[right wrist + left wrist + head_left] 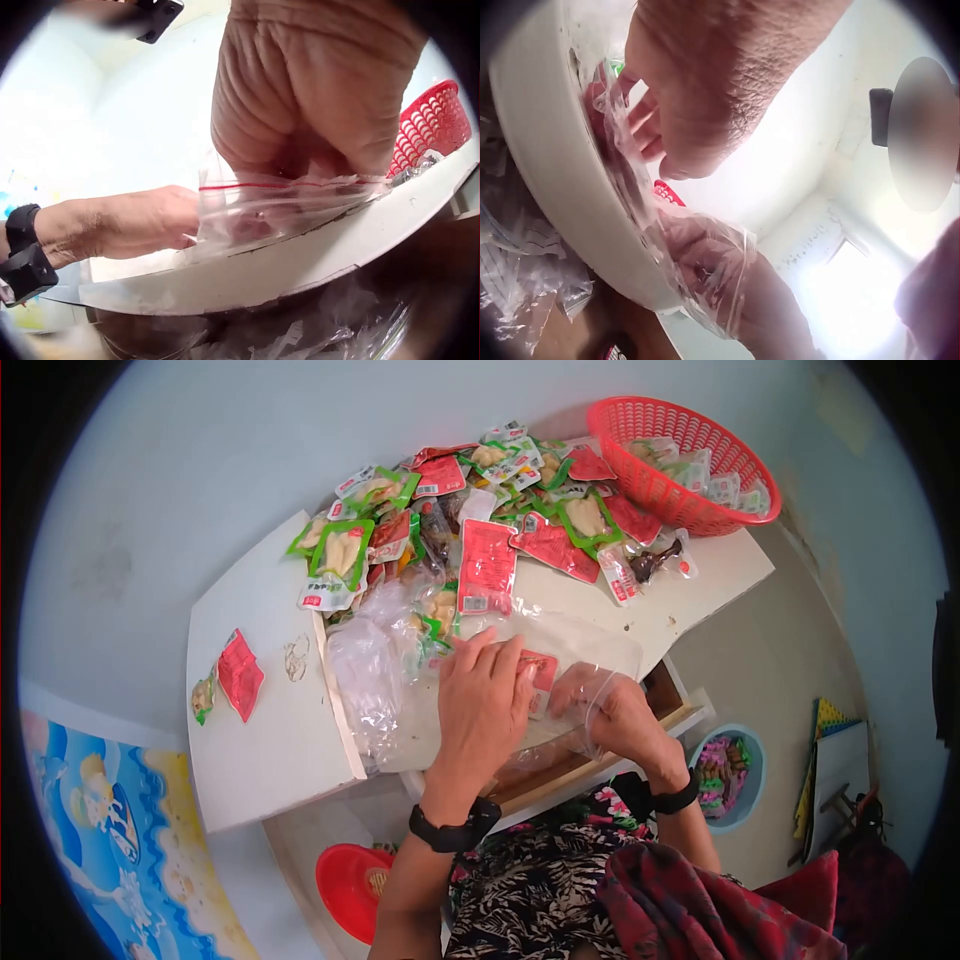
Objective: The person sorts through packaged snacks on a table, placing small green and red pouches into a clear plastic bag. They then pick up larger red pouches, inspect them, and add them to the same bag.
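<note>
A clear plastic bag [560, 660] lies flat at the near edge of the white surface [270, 730], directly in front of the person. The left hand [483, 695] rests palm-down on the bag, fingers extended and pressing it against the surface; a red packet [540, 668] shows at the fingertips, and whether it lies inside the bag cannot be told. The right hand [612, 712] is inside the mouth of the bag, its fingers curled and covered by the film; the right wrist view shows the bag's red seal line [292, 184] just beneath this hand. A pile of green and red snack packets [470, 520] occupies the far part of the surface, next to a red basket [680, 460] that holds further packets. One more red packet [240, 675] lies apart at the left.
</note>
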